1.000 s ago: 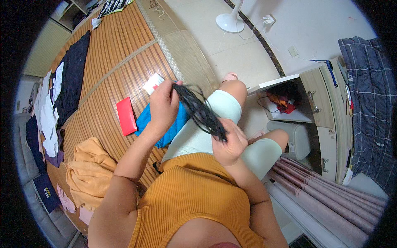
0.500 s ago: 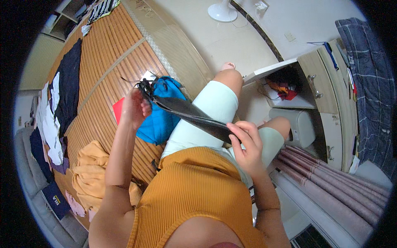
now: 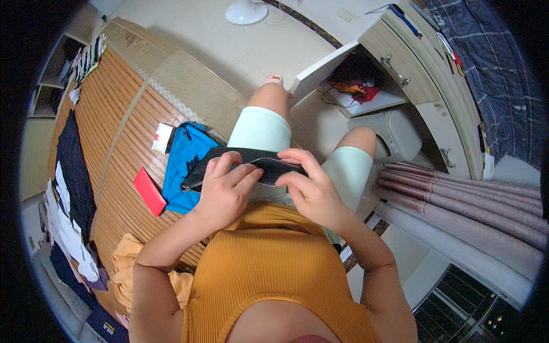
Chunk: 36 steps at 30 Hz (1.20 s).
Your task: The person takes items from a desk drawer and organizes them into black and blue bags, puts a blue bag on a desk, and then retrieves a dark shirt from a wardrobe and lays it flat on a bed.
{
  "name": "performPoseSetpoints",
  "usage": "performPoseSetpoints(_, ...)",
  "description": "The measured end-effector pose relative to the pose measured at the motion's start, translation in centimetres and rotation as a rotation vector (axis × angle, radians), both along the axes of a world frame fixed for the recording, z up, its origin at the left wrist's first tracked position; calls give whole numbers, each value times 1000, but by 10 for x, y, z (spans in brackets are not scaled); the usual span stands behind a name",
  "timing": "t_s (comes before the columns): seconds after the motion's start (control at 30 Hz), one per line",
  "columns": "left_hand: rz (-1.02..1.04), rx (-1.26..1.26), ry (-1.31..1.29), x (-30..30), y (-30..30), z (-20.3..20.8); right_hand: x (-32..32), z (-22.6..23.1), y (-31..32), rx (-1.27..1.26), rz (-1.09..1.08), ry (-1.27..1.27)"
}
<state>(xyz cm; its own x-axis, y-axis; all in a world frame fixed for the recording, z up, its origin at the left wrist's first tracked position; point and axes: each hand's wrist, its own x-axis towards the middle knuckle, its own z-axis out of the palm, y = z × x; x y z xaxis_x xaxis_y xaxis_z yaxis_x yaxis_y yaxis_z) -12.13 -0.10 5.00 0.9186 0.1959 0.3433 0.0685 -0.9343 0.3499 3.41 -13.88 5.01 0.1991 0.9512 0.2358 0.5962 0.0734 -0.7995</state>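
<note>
A black zippered pouch (image 3: 270, 174) lies across my lap, its zip parted along the top so that the dark inside shows. My left hand (image 3: 226, 186) grips its near edge, fingertips reaching over the zip into the opening. At the other end, my right hand (image 3: 311, 182) pinches the edge between thumb and fingers. Black tassel-like strands hang at the pouch's left end, over a blue cloth bag (image 3: 178, 174) lying on the slatted mat. Whatever is deep inside the pouch is hidden.
Left of the blue bag lie a red envelope (image 3: 150, 192) and a small white packet (image 3: 163, 138) on the wooden-slat mat (image 3: 123, 166). Orange cloth (image 3: 127, 260) and dark and white clothes lie farther left. At right stand an open cabinet (image 3: 394, 68), a grey bin (image 3: 389, 130) and curtains (image 3: 457, 200).
My left hand has come from the pouch's far left end onto its middle. The pouch is now spread apart at the zip and nearer my body. The view has turned.
</note>
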Motion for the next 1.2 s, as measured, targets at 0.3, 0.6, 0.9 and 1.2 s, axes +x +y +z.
performPoseSetpoints(0.3,-183,-219,31,-4,1,16,3,26,-9,-302,-64,-280)
performPoseSetpoints(0.6,129,-153,646,-3,16,-2,-2,21,-10,-246,-80,-257)
performPoseSetpoints(0.9,-182,398,829,39,22,-29,-1,14,-7,-144,-30,-190)
performPoseSetpoints(1.2,782,-1058,-112,-57,124,-1,1,4,-6,-55,-120,32)
